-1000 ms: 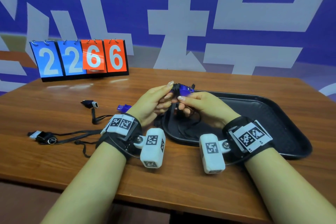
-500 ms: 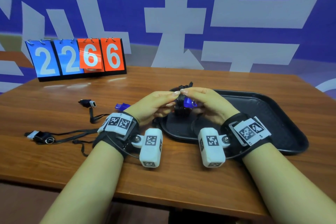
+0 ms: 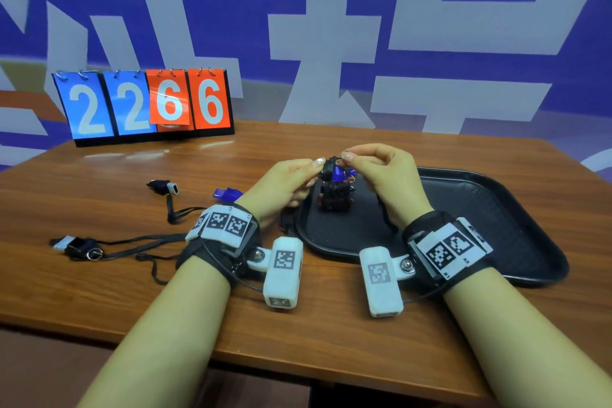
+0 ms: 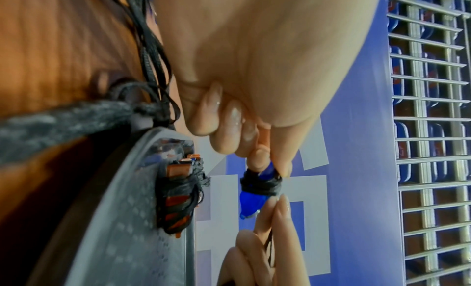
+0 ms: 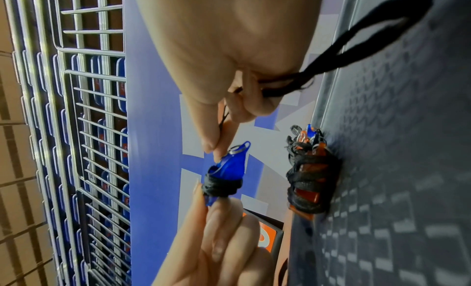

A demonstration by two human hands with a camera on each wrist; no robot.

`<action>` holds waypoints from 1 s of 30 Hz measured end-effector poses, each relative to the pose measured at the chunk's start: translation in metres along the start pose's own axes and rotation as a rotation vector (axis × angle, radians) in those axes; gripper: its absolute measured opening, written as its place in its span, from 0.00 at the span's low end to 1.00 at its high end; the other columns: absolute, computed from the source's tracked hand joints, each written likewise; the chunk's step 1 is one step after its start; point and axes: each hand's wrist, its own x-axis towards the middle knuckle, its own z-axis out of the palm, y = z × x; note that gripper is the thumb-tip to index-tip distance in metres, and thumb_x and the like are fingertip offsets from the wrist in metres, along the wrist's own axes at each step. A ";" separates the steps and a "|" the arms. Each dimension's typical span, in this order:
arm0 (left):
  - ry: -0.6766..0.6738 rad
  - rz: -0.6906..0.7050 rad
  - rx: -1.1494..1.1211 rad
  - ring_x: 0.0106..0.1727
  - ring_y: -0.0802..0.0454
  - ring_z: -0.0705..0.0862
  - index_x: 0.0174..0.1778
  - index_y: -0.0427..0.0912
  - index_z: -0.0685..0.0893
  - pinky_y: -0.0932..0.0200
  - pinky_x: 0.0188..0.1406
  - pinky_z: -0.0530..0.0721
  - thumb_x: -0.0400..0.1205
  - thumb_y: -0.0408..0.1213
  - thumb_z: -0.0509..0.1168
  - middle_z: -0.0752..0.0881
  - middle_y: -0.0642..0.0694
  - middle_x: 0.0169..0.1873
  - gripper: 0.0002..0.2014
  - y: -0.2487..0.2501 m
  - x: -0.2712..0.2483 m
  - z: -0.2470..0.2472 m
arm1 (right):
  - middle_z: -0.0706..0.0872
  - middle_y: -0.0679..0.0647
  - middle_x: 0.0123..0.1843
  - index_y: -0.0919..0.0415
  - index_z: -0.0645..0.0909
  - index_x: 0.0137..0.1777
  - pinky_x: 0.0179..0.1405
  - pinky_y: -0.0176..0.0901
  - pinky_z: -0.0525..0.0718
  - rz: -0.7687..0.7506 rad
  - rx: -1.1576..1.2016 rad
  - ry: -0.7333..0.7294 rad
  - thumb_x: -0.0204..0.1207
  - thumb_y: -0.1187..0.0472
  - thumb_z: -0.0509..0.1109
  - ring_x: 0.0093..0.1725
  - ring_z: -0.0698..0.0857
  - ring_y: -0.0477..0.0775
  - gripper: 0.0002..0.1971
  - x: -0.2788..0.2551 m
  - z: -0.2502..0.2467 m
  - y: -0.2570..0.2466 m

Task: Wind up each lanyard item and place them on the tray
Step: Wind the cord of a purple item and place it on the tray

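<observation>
A blue whistle (image 3: 337, 172), partly wrapped in its black cord (image 5: 221, 186), is held in the air over the left end of the black tray (image 3: 480, 205). My left hand (image 3: 317, 165) pinches the whistle's end between thumb and fingers. My right hand (image 3: 346, 156) pinches the cord beside the whistle's ring, and a slack loop of cord (image 5: 377, 34) trails from its palm. An orange whistle (image 3: 334, 199), fully wound in black cord, lies on the tray just below. From the left wrist I see the blue whistle (image 4: 254, 191) and the orange whistle (image 4: 178, 195).
Left of the tray, unwound lanyards lie on the wooden table: another blue whistle (image 3: 227, 194), a black-and-white piece (image 3: 164, 187) and a black one with a ring (image 3: 77, 247). A flip scoreboard (image 3: 145, 106) stands at the back left. The tray's right half is bare.
Both hands have risen slightly with the blue whistle. More cord is now wrapped round the whistle, and the loop hanging below the right hand has shortened.
</observation>
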 end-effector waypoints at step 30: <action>0.024 0.018 -0.579 0.18 0.61 0.62 0.28 0.45 0.74 0.61 0.25 0.51 0.86 0.48 0.58 0.66 0.54 0.21 0.20 0.004 0.000 0.006 | 0.91 0.53 0.41 0.59 0.78 0.68 0.21 0.33 0.55 0.164 0.178 -0.323 0.82 0.65 0.67 0.20 0.60 0.41 0.15 0.002 0.007 0.005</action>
